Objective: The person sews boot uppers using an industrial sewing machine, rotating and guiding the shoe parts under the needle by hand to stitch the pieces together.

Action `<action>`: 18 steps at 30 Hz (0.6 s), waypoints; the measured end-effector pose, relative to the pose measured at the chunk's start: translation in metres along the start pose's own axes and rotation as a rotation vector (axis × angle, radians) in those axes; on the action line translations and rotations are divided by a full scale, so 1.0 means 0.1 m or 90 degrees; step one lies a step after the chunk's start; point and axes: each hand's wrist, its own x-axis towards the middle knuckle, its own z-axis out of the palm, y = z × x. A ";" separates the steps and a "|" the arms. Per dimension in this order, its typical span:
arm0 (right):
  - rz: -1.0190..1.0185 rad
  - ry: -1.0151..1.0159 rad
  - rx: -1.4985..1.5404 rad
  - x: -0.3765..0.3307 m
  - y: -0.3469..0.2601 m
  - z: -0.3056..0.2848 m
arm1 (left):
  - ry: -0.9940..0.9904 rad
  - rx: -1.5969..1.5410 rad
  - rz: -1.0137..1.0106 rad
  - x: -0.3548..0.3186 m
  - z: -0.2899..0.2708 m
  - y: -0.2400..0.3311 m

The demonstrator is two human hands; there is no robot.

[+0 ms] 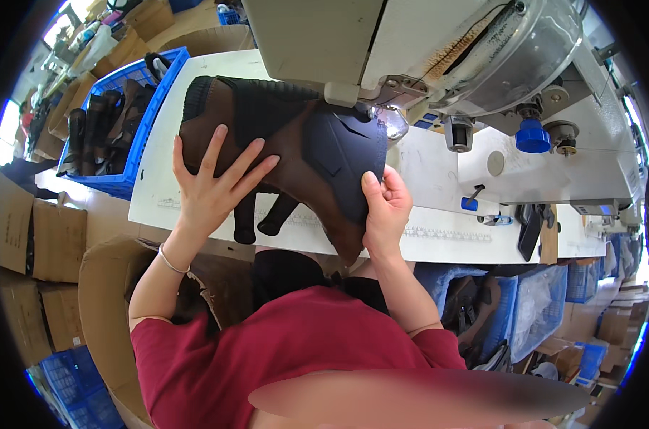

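A brown and black leather piece (285,161), shaped like a boot upper, lies on the white table under the head of a sewing machine (382,96). It has ribbed black parts, and two dark strap-like ends hang from its near side. My left hand (213,179) rests flat on its left part, fingers spread. On the right edge, beside a dark smooth panel, my right hand (385,211) pinches the piece between thumb and fingers. The piece's far right edge sits at the machine's presser area, where the needle is hidden.
A blue crate (135,168) of dark and brown leather pieces stands left of the white table (153,193). A black phone-like object (530,232) lies to the right. Blue crates (535,307) stand below the table's right side; cardboard boxes (56,239) are at left.
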 end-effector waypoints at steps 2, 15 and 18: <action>0.000 0.001 -0.008 0.00 0.03 -0.02 | -0.010 -0.021 -0.004 0.00 0.00 -0.02; 0.054 0.009 0.000 -0.04 -0.09 0.01 | -0.028 -0.039 -0.010 0.06 -0.07 0.00; 0.156 -0.102 -0.254 -0.30 0.02 -0.25 | -0.050 -0.064 0.032 0.14 -0.08 -0.13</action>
